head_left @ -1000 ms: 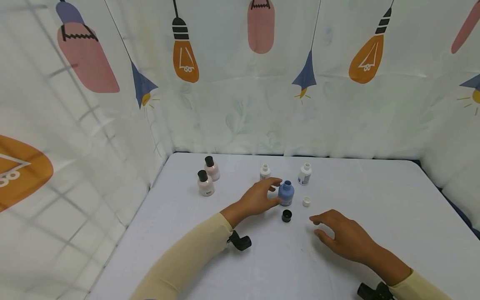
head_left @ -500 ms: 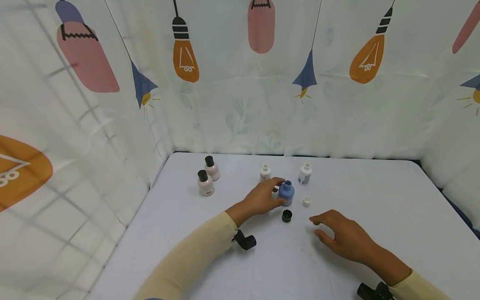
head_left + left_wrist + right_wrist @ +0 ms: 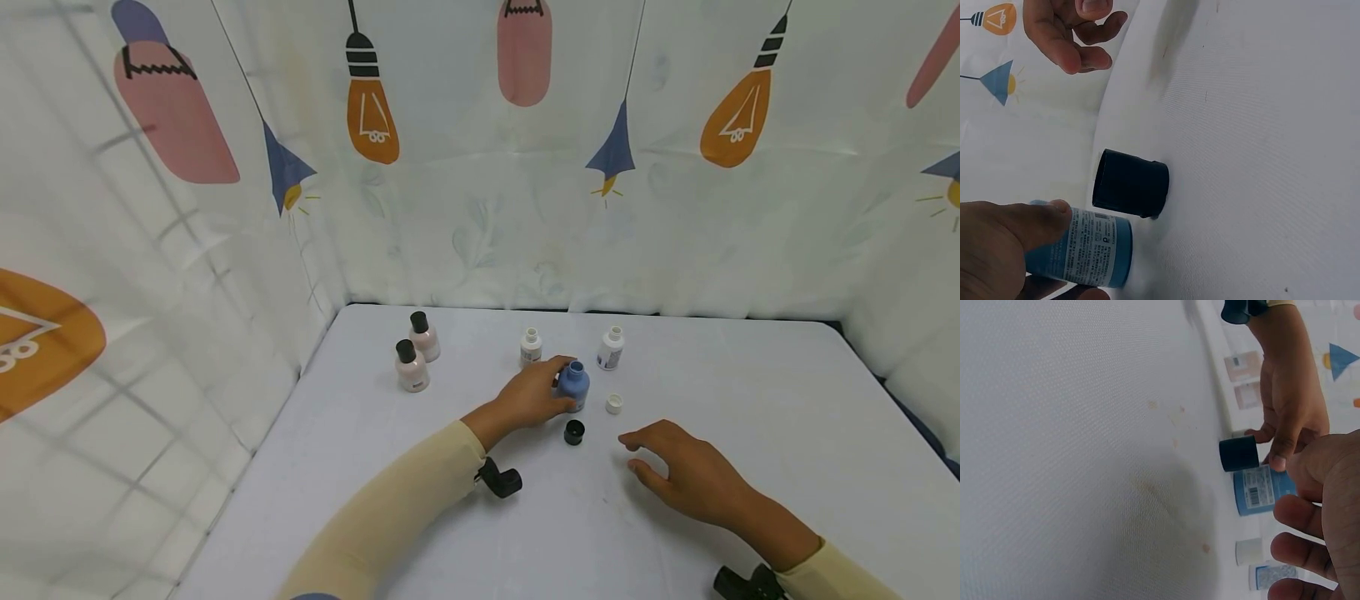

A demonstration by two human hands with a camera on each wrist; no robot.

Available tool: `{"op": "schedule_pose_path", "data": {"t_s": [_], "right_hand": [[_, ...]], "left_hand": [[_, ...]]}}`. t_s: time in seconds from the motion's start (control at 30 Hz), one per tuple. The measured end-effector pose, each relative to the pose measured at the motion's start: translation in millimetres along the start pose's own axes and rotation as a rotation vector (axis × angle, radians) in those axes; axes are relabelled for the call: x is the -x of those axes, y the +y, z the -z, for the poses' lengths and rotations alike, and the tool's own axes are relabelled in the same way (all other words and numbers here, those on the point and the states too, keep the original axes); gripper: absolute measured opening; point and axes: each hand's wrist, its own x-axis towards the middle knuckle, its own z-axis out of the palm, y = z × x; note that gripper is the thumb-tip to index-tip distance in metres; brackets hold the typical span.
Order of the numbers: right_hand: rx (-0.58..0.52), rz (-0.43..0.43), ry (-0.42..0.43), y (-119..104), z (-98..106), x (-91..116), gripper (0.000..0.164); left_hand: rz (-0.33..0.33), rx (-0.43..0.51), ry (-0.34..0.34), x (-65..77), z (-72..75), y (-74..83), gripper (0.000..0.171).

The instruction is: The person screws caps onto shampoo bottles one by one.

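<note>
Blue bottle (image 3: 574,383): upright on the table (image 3: 765,400), in the left hand's grasp; ahead of the right hand and to its left, apart from it.
Left hand (image 3: 531,395): clamped on the blue bottle from its left, thumb on the near side, fingers round the far side.
Right hand (image 3: 686,475): fingers loosely bent, thumb apart from them, holding nothing.
Hands: 2, apart from each other.
Black cap (image 3: 573,432): on the table just in front of the blue bottle, between the 2 hands.
White cap (image 3: 613,404): right of the blue bottle, beyond the right fingertips.
White bottles (image 3: 611,350): 2, upright behind the blue bottle, 1 to each side.
Pink bottles (image 3: 412,373): 2, black-capped, well left of the left hand.
</note>
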Motion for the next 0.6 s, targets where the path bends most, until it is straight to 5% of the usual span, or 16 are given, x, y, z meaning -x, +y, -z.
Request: {"op": "schedule_pose_path", "data": {"t_s": [0.6], "right_hand": [[0.010,-0.009,-0.001,1.1,-1.4,-0.6,0.035]], "left_hand": [[0.008,0.016,0.019,2.6,0.8,0.2,0.062]]}}
